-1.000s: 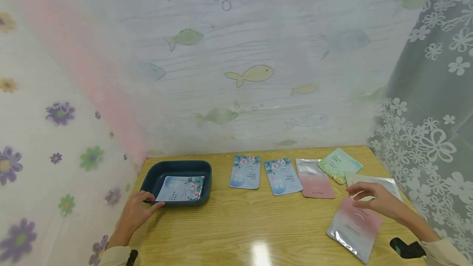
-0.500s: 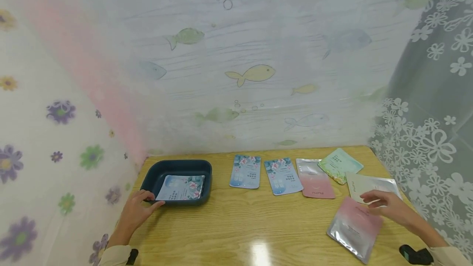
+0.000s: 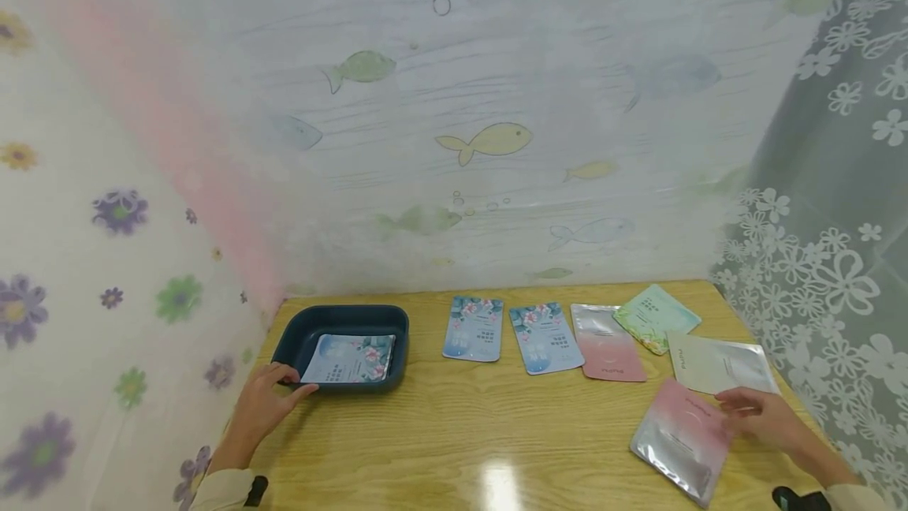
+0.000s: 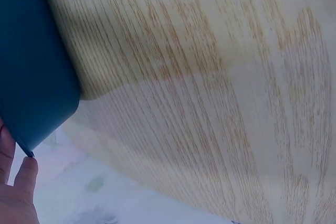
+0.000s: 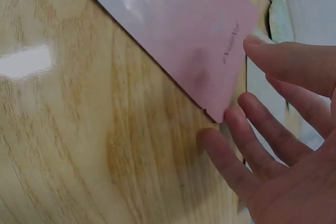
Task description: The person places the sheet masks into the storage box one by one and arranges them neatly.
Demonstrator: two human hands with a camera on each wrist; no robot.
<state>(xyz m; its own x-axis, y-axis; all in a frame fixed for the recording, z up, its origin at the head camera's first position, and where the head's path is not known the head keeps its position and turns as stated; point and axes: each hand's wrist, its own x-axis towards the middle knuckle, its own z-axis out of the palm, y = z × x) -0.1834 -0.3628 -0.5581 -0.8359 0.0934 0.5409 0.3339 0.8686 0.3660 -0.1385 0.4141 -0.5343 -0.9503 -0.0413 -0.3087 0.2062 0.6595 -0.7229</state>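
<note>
My left hand (image 3: 262, 404) grips the near left rim of a dark teal plastic tray (image 3: 362, 388), with thumb and fingers on the edge. Inside that tray lie blue floral face mask packets (image 3: 347, 357), stacked. In the left wrist view the tray's outer wall (image 4: 37, 66) fills the upper left. My right hand (image 3: 769, 420) is at the right edge of a pink and silver face mask packet (image 3: 681, 440) lying flat on the table. The right wrist view has the fingers (image 5: 262, 156) spread and slightly bent around the corner of the pink packet (image 5: 184, 30), pinching nothing.
Two blue floral packets (image 3: 473, 330) (image 3: 546, 339), another pink and silver packet (image 3: 612, 345), a green packet (image 3: 656, 318) and a cream and silver packet (image 3: 720, 361) lie along the back and right of the wooden table (image 3: 454, 432). Patterned curtains (image 3: 454, 101) surround the table.
My right hand has moved right and slightly down, from over the pink packet's top to its right edge, uncovering the cream packet. The left hand keeps its hold on the tray.
</note>
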